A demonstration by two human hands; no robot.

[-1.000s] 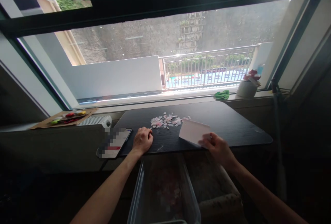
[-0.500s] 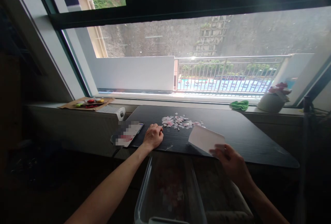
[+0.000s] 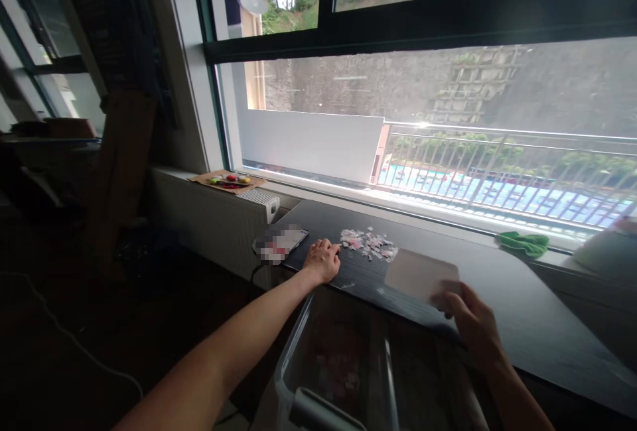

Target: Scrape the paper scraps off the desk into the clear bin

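A smartphone [image 3: 293, 244] lies left of the fingers of the left hand [image 3: 322, 261], loosely curled together on the black tabletop [image 3: 512, 305]; torn paper scraps [image 3: 367, 244] sit just right of them, a clear plastic bin [image 3: 318, 408] below. The right hand's [image 3: 470, 315] fingers clamp a pale card [image 3: 418, 273] beside the scraps.

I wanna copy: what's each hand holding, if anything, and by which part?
The right hand holds a pale card by its near right corner. The left hand seems to hold nothing.
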